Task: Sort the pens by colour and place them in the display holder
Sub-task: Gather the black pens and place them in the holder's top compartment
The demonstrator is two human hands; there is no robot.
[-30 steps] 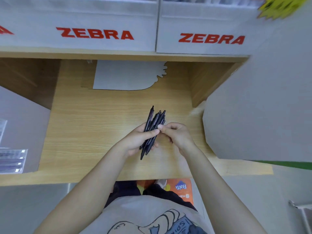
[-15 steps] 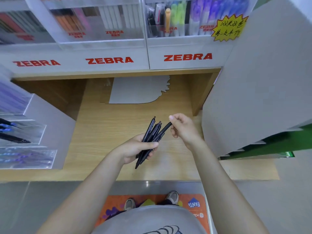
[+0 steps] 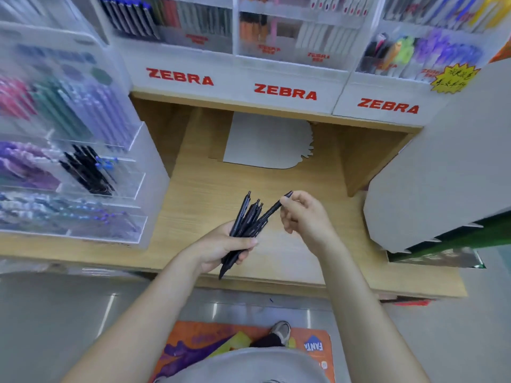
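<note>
My left hand (image 3: pixel 221 246) grips a bundle of several black pens (image 3: pixel 244 219) above the wooden shelf (image 3: pixel 193 205), their clicker ends pointing up and away. My right hand (image 3: pixel 304 214) pinches the top end of one black pen (image 3: pixel 272 210) that leans out to the right of the bundle, its lower part still among the others. At the left stands a clear tiered display holder (image 3: pixel 132 172); one compartment holds black pens (image 3: pixel 85 172), others hold purple, green and pink pens.
White ZEBRA display racks (image 3: pixel 284 91) with coloured pens run along the back. A grey cardboard panel (image 3: pixel 448 161) juts in from the right. A grey card (image 3: pixel 265 142) lies at the shelf's back. An orange floor mat (image 3: pixel 193 344) lies below.
The view has tilted up and left, revealing the display holder. My right hand has drawn one pen out sideways from the bundle, further to the right than before.
</note>
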